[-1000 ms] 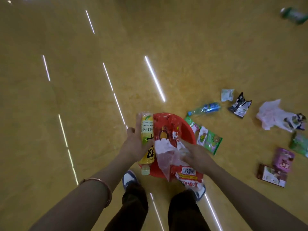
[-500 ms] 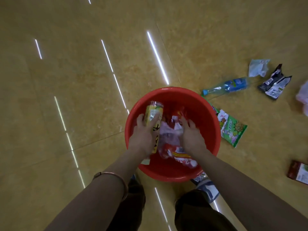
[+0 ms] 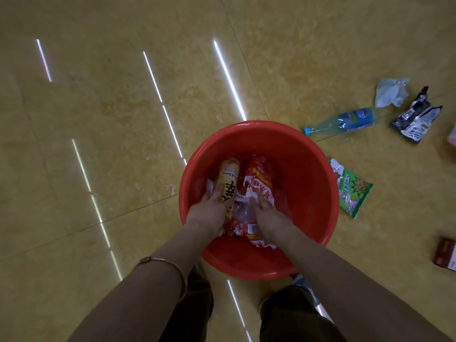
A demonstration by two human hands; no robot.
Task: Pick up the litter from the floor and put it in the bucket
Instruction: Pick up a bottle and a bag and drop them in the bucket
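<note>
A red bucket [image 3: 313, 169] stands on the floor in front of my feet. Both my hands are down inside it. My left hand [image 3: 208, 213] grips a yellow drink bottle [image 3: 228, 178] that lies along the bucket's left side. My right hand [image 3: 270, 215] holds a red and white plastic snack bag [image 3: 259, 186] against the bucket's bottom; its fingers are partly hidden in the crumpled plastic. Litter remains on the floor to the right: a green snack packet [image 3: 352, 191], a blue-labelled clear bottle [image 3: 345, 122], a black and white wrapper [image 3: 417, 119] and a pale crumpled wrapper [image 3: 391, 91].
A dark red box [image 3: 446, 254] lies at the right edge, and something pink [image 3: 452, 135] shows just above it at the frame's border. The floor is glossy yellow tile with light streaks. My legs and shoes are directly below the bucket.
Both hands have gone from above the bucket's rim down into it, carrying the yellow bottle and the red bag to the bottom. The view has moved closer to the bucket.
</note>
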